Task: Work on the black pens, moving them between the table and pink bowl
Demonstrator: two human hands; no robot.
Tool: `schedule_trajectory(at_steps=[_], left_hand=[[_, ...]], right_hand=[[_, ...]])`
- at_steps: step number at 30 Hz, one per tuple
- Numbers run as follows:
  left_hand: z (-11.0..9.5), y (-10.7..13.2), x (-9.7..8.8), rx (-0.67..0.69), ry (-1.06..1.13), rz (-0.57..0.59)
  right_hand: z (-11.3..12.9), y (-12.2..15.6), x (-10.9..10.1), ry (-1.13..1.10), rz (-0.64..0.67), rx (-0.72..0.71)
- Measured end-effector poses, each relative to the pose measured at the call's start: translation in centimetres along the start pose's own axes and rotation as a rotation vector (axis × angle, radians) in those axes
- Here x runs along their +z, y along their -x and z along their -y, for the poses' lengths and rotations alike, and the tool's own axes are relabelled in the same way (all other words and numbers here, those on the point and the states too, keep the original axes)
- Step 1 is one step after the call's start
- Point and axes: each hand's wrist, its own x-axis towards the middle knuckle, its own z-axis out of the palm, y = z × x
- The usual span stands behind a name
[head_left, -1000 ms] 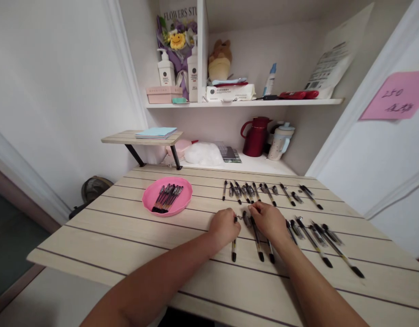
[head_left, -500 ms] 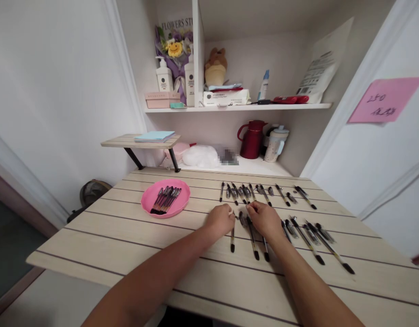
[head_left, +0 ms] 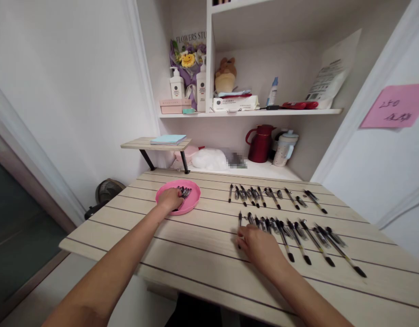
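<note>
My left hand [head_left: 171, 199] reaches into the pink plate [head_left: 195, 199], its fingers curled down among the dark pens [head_left: 185, 192] lying there. The fingertips are partly hidden, but they close on a pen. My right hand [head_left: 255, 241] rests low on the table with thumb and fingers pinched on the lower end of the leftmost pen [head_left: 240, 218] of the front row. To its right lie several more pens [head_left: 301, 244] with black ends, and short clear pieces like caps [head_left: 321, 238] between them. A back row of similar pens [head_left: 274, 199] lies beyond.
Behind the plate stands a small raised shelf [head_left: 137, 144] with a stack of blue paper [head_left: 168, 139]. A red jug [head_left: 260, 144] and a pale tumbler [head_left: 284, 149] stand at the back, under a cabinet shelf [head_left: 250, 114] full of items. A pink note [head_left: 393, 106] hangs on the right.
My left hand has moved left from the front row into the pink plate. My right hand has shifted left and nearer me, onto the leftmost pen. The view has turned slightly.
</note>
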Motion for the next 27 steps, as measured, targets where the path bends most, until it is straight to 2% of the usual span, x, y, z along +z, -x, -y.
schedule_trajectory(at_steps=[3,6,14,22,27], left_hand=[[0.2,0.4,0.7,0.015,-0.016,-0.006],[-0.2,0.7,1.1,0.019,-0.036,0.008],[-1.7,0.3,0.7,-0.023,-0.122,0.051],[-2.5,-0.8,1.6,-0.010,-0.166,0.041],[-2.6,-1.3,1.9,0.004,-0.142,0.018]], right_hand=[[1.1,1.1,1.4,0.119,-0.045,0.083],[1.2,1.4,2.0,0.099,-0.079,0.084],[1.1,1.5,2.1,0.049,-0.102,0.016],[-0.2,2.1,2.0,0.005,-0.096,-0.023],[0.3,1.7,1.4,-0.031,-0.103,-0.023]])
